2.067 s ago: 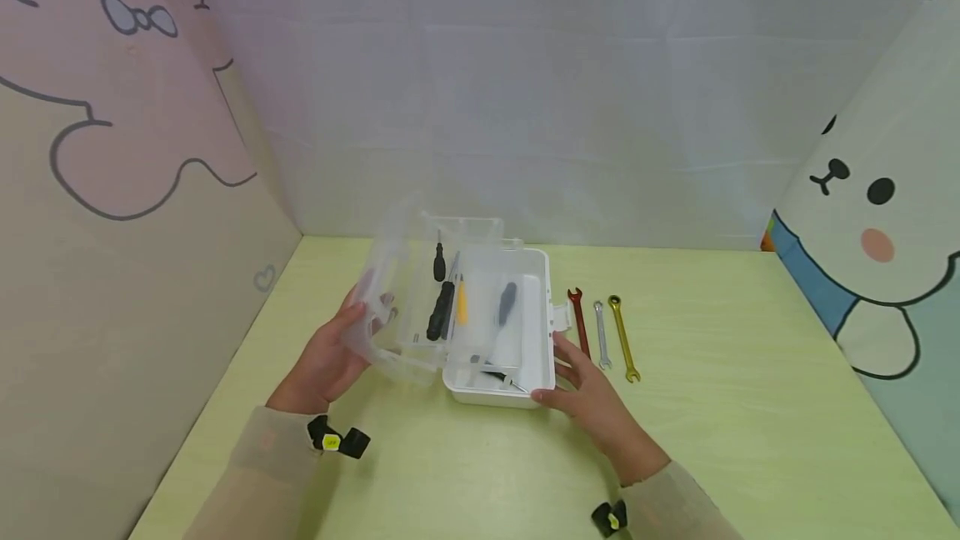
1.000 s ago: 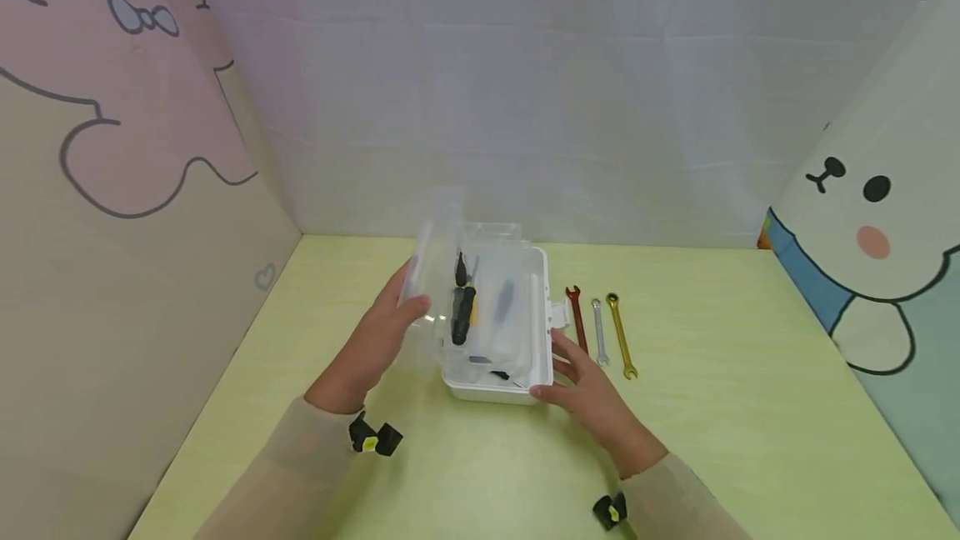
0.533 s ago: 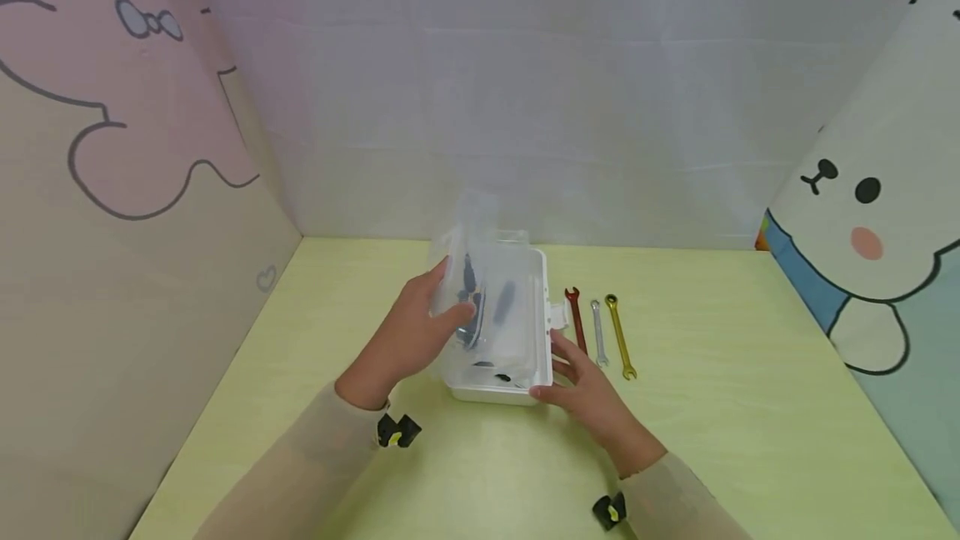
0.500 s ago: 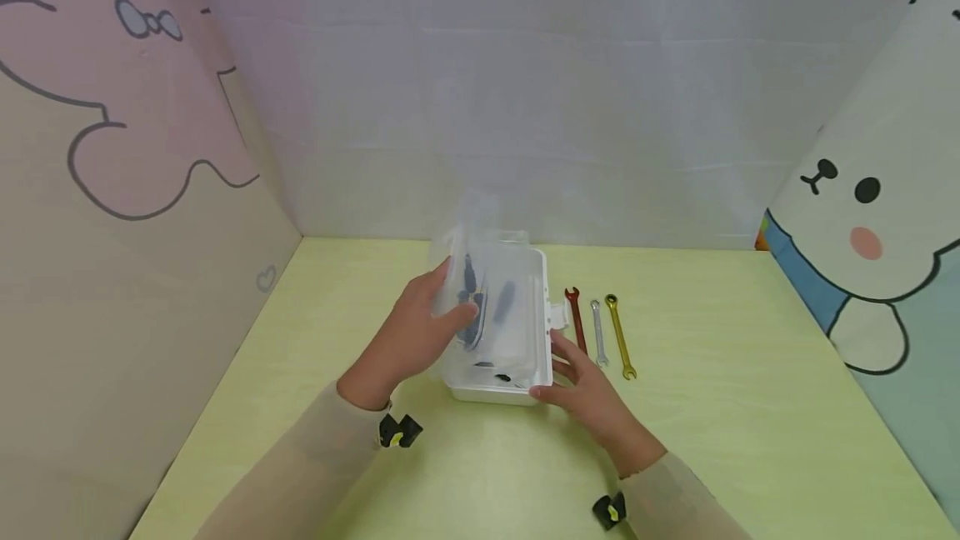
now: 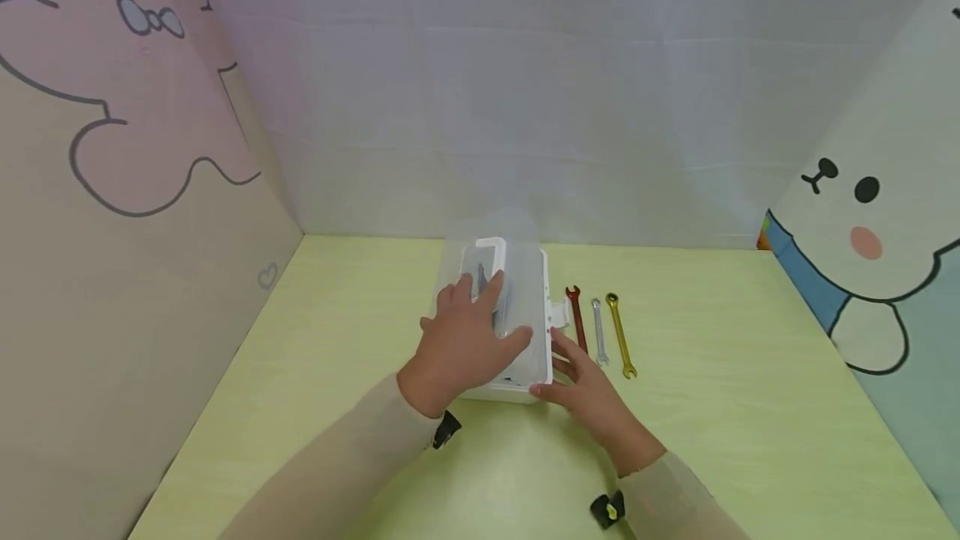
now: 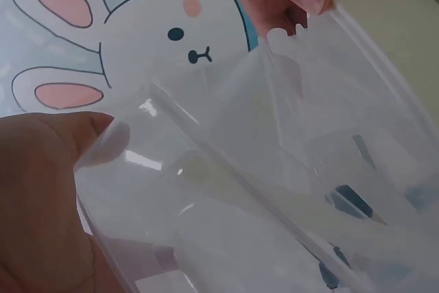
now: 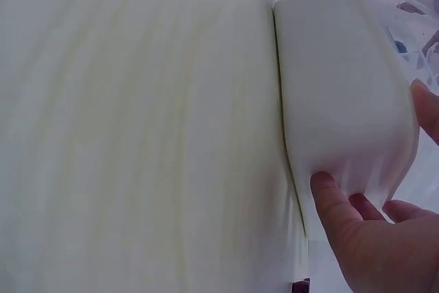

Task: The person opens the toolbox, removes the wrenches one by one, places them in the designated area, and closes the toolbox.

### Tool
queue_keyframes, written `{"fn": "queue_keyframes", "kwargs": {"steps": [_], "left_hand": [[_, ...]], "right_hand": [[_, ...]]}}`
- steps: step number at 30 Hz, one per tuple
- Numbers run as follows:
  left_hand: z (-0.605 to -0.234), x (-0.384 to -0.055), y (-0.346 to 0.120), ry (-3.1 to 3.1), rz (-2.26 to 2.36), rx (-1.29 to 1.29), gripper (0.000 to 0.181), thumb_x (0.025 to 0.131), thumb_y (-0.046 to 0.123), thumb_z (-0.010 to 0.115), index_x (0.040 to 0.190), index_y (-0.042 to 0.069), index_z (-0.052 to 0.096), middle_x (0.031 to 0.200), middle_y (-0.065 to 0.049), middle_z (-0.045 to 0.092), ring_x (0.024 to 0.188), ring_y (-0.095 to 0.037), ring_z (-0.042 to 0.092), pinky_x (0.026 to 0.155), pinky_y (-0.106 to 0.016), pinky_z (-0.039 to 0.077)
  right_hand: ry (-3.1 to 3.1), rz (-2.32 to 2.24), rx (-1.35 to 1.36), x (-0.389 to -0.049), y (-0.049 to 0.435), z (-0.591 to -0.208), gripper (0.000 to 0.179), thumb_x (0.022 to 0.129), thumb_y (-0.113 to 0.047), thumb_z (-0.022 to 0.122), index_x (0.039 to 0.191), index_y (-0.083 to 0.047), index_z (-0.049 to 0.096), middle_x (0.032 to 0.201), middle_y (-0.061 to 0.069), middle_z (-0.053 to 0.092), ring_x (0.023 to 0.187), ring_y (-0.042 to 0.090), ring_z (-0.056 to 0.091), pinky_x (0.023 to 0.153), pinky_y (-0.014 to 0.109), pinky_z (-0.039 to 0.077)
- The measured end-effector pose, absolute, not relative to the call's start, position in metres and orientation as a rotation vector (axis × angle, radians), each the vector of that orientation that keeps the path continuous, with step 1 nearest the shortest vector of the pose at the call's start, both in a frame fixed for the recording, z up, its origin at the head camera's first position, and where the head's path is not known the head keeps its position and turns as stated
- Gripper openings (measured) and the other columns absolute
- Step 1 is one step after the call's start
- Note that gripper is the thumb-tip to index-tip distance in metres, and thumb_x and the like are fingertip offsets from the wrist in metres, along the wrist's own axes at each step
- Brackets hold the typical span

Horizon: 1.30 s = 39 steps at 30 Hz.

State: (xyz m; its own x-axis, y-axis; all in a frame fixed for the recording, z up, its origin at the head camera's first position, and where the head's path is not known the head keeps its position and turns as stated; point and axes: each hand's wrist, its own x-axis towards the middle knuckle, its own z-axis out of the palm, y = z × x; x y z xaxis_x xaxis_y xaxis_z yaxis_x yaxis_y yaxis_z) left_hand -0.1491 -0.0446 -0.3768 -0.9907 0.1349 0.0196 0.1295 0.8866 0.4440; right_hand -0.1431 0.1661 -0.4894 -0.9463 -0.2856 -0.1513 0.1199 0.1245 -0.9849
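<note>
A white toolbox [image 5: 517, 394] with a clear lid [image 5: 525, 298] stands on the table before me. The lid lies low over the base, and the screwdrivers beneath it show only dimly. My left hand [image 5: 461, 348] rests on the lid from above with its fingers spread. In the left wrist view, its thumb [image 6: 103, 138] touches the clear plastic near one edge. My right hand [image 5: 588, 398] holds the base at its near right corner; the right wrist view shows its fingers [image 7: 336, 204] against the white wall [image 7: 343, 80]. A white latch [image 5: 559, 314] sticks out on the right side.
Right of the toolbox lie a red wrench [image 5: 577, 319], a silver wrench [image 5: 600, 332] and a gold wrench [image 5: 622, 336] side by side. A pale green tabletop [image 5: 750, 373] carries everything. A white backdrop [image 5: 600, 107] and printed side panels surround it.
My left hand has swung the lid rightward and down over the base, its grip at the lid's edge giving way to spread fingers on top. The right hand has stayed at the corner.
</note>
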Motion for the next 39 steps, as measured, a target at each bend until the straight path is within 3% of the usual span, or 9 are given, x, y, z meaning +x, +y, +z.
{"fn": "queue_keyframes", "kwargs": {"steps": [7, 21, 29, 39], "left_hand": [[-0.389, -0.150, -0.028, 3.117, 0.500, 0.243, 0.083, 0.093, 0.065, 0.055, 0.161, 0.021, 0.038, 0.159, -0.022, 0.035, 0.140, -0.048, 0.033, 0.089, -0.085, 0.033], [-0.403, -0.151, -0.012, 3.167, 0.323, 0.261, 0.081, 0.093, 0.067, 0.052, 0.161, 0.025, 0.038, 0.161, -0.025, 0.033, 0.143, -0.050, 0.032, 0.091, -0.085, 0.031], [-0.415, -0.151, 0.002, 3.214, 0.118, 0.285, 0.083, 0.091, 0.071, 0.052, 0.160, 0.028, 0.039, 0.157, -0.026, 0.037, 0.140, -0.052, 0.035, 0.091, -0.084, 0.033], [-0.420, -0.151, 0.011, 3.211, 0.011, 0.283, 0.081, 0.092, 0.070, 0.052, 0.159, 0.026, 0.040, 0.157, -0.025, 0.038, 0.141, -0.053, 0.035, 0.092, -0.084, 0.032]], "right_hand": [[2.155, -1.830, -0.145, -0.143, 0.165, -0.496, 0.092, 0.090, -0.014, 0.081, 0.164, -0.024, 0.028, 0.164, 0.006, 0.034, 0.148, 0.035, 0.035, 0.103, 0.045, 0.049], [2.085, -1.873, -0.225, -0.143, 0.171, -0.504, 0.103, 0.086, -0.008, 0.084, 0.165, -0.028, 0.022, 0.166, 0.007, 0.028, 0.143, 0.040, 0.042, 0.102, 0.043, 0.049], [2.098, -1.861, -0.180, -0.142, 0.172, -0.504, 0.102, 0.086, -0.015, 0.085, 0.164, -0.034, 0.023, 0.165, 0.002, 0.031, 0.139, 0.038, 0.047, 0.106, 0.051, 0.045], [2.092, -1.881, -0.225, -0.143, 0.173, -0.505, 0.101, 0.088, -0.010, 0.082, 0.166, -0.023, 0.019, 0.168, 0.002, 0.024, 0.150, 0.032, 0.030, 0.106, 0.047, 0.046]]}}
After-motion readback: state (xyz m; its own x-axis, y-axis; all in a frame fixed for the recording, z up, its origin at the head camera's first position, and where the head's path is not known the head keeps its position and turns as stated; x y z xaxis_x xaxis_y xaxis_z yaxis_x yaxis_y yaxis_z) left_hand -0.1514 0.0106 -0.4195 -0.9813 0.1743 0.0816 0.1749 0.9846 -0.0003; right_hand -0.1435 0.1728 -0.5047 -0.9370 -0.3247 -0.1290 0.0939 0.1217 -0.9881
